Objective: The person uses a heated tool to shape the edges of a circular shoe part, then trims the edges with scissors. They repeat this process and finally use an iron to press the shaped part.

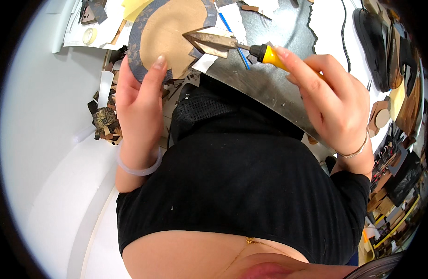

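Observation:
My left hand (142, 104) grips the near left edge of a rounded flat piece (170, 32), its thumb lying on top. The piece has a tan middle and a blue-grey patterned border, with a cut, ragged-looking edge at the near right. In my right hand (339, 104) is a small pointed trowel (218, 41) with a yellow handle and a black collar. Its triangular metal blade points left and overlaps the piece's right side; whether it touches cannot be told. A white paper scrap (205, 62) shows just below the blade.
Under my right hand lies a grey metal plate (274, 88) on the table. A blue-and-white stick (224, 21) rests near the blade. Patterned scraps (105, 121) fill a spot at the left. A roll of tape (89, 36) sits far left; dark shoe-like pieces (369, 51) lie far right.

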`<state>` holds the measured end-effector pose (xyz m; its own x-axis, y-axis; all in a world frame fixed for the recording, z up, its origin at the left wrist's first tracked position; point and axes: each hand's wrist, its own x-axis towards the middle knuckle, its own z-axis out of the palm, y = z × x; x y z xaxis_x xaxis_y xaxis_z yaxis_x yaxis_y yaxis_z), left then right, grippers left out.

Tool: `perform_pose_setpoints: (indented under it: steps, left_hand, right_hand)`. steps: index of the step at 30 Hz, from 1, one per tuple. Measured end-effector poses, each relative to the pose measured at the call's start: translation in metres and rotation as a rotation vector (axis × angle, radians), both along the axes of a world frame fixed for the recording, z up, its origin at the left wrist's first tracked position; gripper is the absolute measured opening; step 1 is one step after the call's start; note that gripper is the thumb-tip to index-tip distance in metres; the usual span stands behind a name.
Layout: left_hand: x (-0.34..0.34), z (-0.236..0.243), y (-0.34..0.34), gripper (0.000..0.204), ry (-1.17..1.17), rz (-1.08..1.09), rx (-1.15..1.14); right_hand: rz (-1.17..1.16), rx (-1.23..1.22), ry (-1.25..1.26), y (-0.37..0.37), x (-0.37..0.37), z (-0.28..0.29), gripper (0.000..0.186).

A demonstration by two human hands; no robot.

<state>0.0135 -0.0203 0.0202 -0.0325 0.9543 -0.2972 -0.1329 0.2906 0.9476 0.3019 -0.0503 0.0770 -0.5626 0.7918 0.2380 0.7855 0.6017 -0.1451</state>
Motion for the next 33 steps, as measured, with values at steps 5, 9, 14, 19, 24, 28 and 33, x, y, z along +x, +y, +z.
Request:
perform_pose_setpoints:
  steps: [5,9,14,19,24,28,33]
  left_hand:
    - [0.007,0.0,-0.001,0.032,-0.102,0.015,-0.023]
    - [-0.004,-0.003,0.01,0.03,-0.45,-0.072,-0.172]
    - [-0.015,-0.018,0.017,0.026,-0.763,-0.11,-0.352]
    - [-0.008,-0.016,0.018,0.02,-0.825,-0.063,-0.405]
    - [-0.005,-0.015,0.018,0.021,-0.835,-0.076,-0.393]
    - [-0.002,-0.016,0.015,0.022,-0.765,-0.081,-0.305]
    - [0.006,-0.011,0.007,0.025,-0.529,-0.073,-0.111]
  right_hand:
    - [-0.064,-0.02,0.06,0.008,-0.001,-0.001,0.049]
    - [-0.099,-0.051,0.162,0.005,0.007,-0.004,0.049]
    - [-0.045,-0.068,0.188,-0.003,0.01,-0.003,0.053]
    - [-0.017,-0.032,0.16,-0.008,0.009,-0.007,0.058]
    - [-0.025,0.012,0.122,-0.008,0.008,-0.007,0.059]
    - [-0.037,0.039,0.087,-0.01,0.006,-0.007,0.058]
    - [-0.02,0.055,0.064,-0.011,0.009,-0.005,0.056]
